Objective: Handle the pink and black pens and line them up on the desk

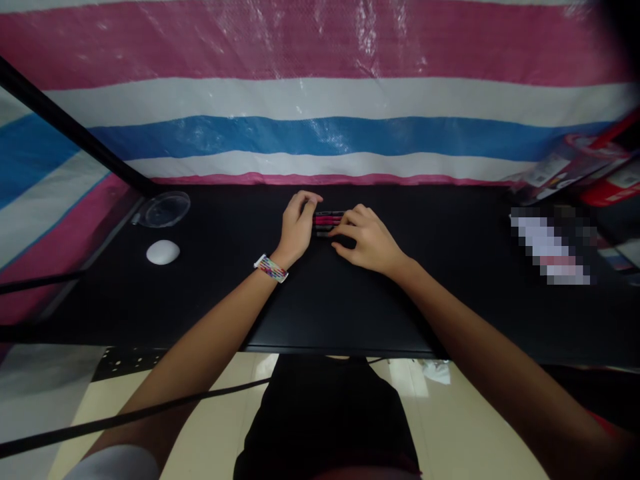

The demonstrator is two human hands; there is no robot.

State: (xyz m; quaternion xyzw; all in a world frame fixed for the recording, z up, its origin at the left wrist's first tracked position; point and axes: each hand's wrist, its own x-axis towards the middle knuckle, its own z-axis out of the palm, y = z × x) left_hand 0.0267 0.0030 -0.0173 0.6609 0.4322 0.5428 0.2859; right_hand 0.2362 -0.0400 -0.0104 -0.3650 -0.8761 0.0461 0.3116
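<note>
A small bundle of slim black and pinkish-red sticks, perhaps pens, lies crosswise on the black table between my hands. At its left end is my left hand, with thumb and fingers stretched out beside it. My right hand covers the right end, its bent fingers over and against the sticks, thumb low at the front. How many sticks there are is hard to make out under the fingers. A colourful woven band sits on my left wrist.
To the left lie a white dome-shaped object and a clear round lid. A clear container with red parts stands at the back right, near a blurred-out packet. Striped sheeting hangs behind; a dark strap crosses at lower left.
</note>
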